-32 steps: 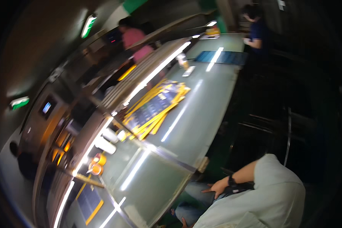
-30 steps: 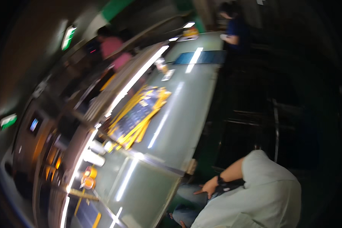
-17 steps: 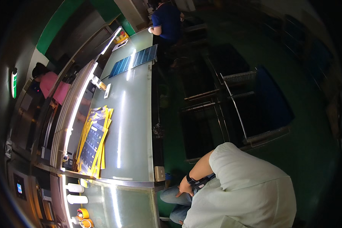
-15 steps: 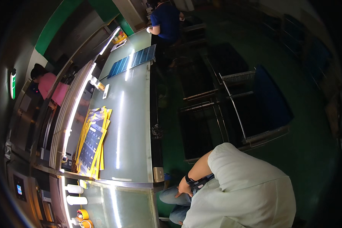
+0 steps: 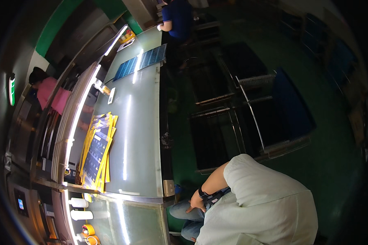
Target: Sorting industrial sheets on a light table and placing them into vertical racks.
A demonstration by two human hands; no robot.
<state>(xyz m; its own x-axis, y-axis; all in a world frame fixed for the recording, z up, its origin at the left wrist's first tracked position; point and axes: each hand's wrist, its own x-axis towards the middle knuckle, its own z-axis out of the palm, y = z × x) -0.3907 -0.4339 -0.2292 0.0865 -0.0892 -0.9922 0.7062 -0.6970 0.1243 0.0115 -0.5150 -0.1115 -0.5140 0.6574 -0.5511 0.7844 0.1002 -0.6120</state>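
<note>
My right hand (image 5: 197, 201) lies on my thigh in blue jeans (image 5: 191, 213), fingers stretched out, holding nothing that I can see. A black wristband (image 5: 207, 197) with a dark attachment sits round that wrist, below the short sleeve of my light shirt (image 5: 265, 196). Of my left hand (image 5: 194, 239) only a small patch of skin shows at the lower edge; its fingers are hidden. Left of my knees stands a long metal-topped bench (image 5: 145, 143). A stack of yellow-edged dark sheets (image 5: 97, 151) lies on it, away from both hands.
A blue gridded panel (image 5: 141, 62) crosses the bench farther off, near a person in dark blue (image 5: 178, 20). A person in pink (image 5: 53, 94) works behind the lit shelf. Metal-framed racks (image 5: 216, 139) stand on the green floor. White bottles (image 5: 81, 214) and orange tape rolls (image 5: 90, 234) line the near bench.
The view has shifted slightly, so the bench and its things sit a little farther left. My right hand stays on my thigh.
</note>
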